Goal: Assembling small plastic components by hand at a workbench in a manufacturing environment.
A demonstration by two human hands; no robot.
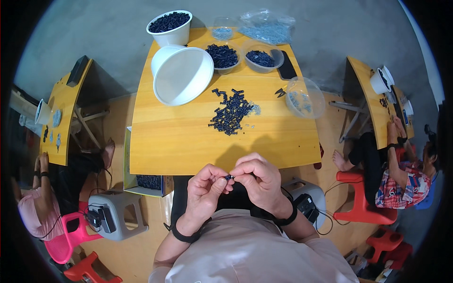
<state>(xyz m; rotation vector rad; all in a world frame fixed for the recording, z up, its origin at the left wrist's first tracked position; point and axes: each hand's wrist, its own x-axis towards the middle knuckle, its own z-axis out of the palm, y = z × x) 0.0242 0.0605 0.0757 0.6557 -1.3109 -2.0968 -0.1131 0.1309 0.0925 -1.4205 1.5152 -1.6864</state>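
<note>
Just off the table's near edge, my left hand [205, 191] is closed in a pinch on a small black plastic part [229, 177]. My right hand [259, 181] is also pinched, its fingertips meeting the left's at the part's right end; anything tiny between them is too small to make out. Beyond my hands, a loose pile of short black tubular plastic parts [229, 115] lies mid-table. Beside its right edge is a little heap of small clear or silvery pieces [255, 109], with a few scattered nearer me.
On the wooden table [170, 146] stand a full white bucket [172, 37], a tilted white tub [183, 78], clear bowls of parts [264, 68], a bag [266, 28] and a phone [287, 66]. Black snips [281, 92] lie near another clear bowl [306, 98]. People sit at side tables.
</note>
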